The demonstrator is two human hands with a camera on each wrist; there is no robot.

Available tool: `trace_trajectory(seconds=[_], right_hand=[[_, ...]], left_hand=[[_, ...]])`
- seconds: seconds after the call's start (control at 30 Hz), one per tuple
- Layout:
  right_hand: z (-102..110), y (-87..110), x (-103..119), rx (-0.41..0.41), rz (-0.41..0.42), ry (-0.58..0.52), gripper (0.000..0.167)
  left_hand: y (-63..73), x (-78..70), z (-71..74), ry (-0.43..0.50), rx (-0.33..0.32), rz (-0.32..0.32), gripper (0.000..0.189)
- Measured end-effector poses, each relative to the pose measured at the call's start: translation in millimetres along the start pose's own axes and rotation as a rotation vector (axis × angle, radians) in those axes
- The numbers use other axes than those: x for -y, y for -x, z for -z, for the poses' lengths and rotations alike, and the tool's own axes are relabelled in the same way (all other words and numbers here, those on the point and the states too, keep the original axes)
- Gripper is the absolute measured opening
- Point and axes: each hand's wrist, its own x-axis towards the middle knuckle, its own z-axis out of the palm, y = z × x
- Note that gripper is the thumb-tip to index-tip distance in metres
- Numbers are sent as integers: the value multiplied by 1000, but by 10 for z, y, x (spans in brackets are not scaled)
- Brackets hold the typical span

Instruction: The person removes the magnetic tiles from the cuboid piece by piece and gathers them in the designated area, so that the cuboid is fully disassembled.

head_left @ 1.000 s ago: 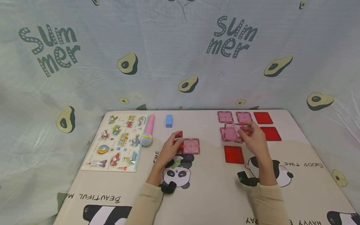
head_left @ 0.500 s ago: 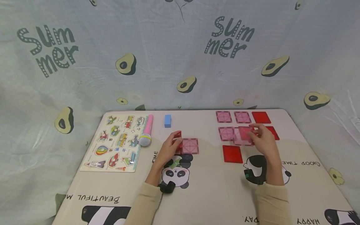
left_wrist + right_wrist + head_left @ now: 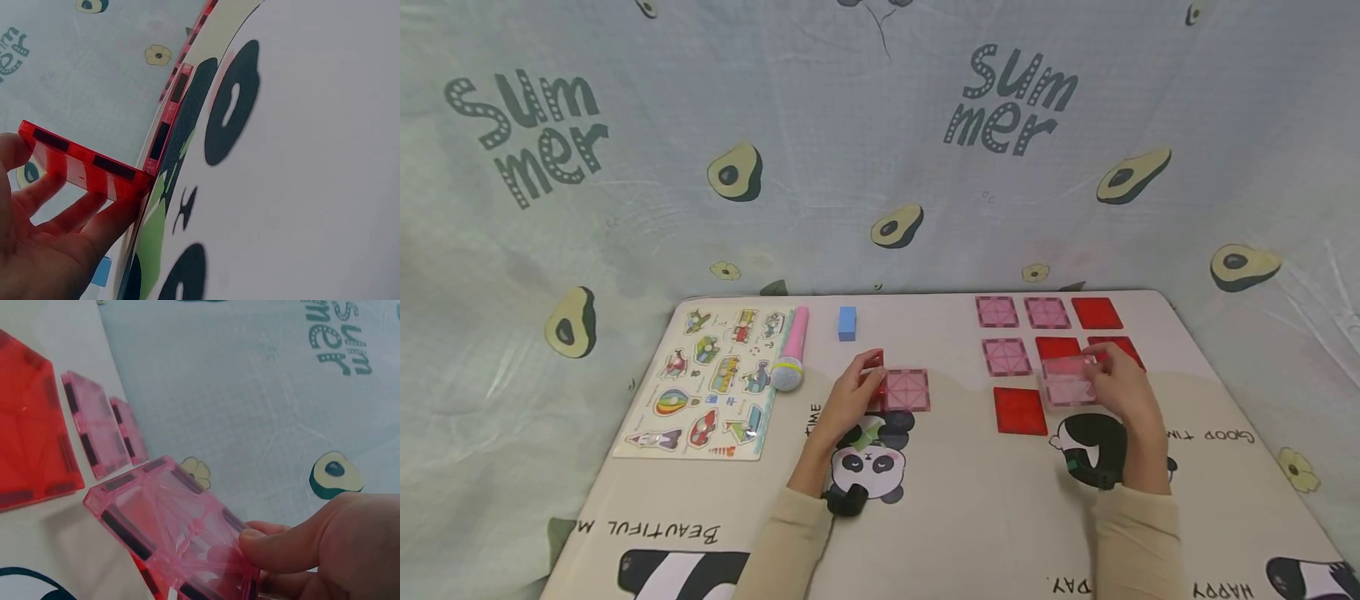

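My left hand [image 3: 844,407] holds a red square magnetic tile [image 3: 87,165] on edge, thumb on one side and fingers on the other. Its lower edge meets a pink magnetic tile [image 3: 907,390] lying flat on the table. Over on the right, my right hand [image 3: 1126,390] pinches another pink magnetic tile [image 3: 181,519] by one side, raised and tilted above the table. Beyond it lie pink tiles [image 3: 1007,357] and red tiles [image 3: 1097,313] in loose rows. One red tile [image 3: 1020,411] lies nearer, left of the raised one. My right hand partly covers a red tile [image 3: 1129,350].
At the left of the table [image 3: 955,517] lies a picture puzzle board [image 3: 700,392]. A pink toy microphone [image 3: 792,354] rests along its right edge. A small blue block [image 3: 847,323] stands near the back. Behind the table hangs a printed cloth [image 3: 820,100].
My right hand has carried its pink tile to the right and nearer, off the flat tiles, uncovering a red one beneath. My left hand has stayed in place with the red tile.
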Motion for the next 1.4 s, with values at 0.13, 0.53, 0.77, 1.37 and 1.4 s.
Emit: trace_trajectory(seconds=[0.13,0.53,0.77,1.37,1.4], right_hand=[[19,-15,-55,52,-24,5,44],[19,-34,-178,168,-91,77,43],[30,-35,-248,181,-152,121,44],[9,-45,-304,158,-190,132,35],[9,-44,-302,154,-189,133,35]], left_hand=[[7,-13,0,1,2,7,51],[-7,-11,-5,-10,-2,11,51],[-8,-10,-9,-7,-3,5,50],[-10,-30,-8,7,-8,4,47],[-11,-34,-6,7,-7,4,47]])
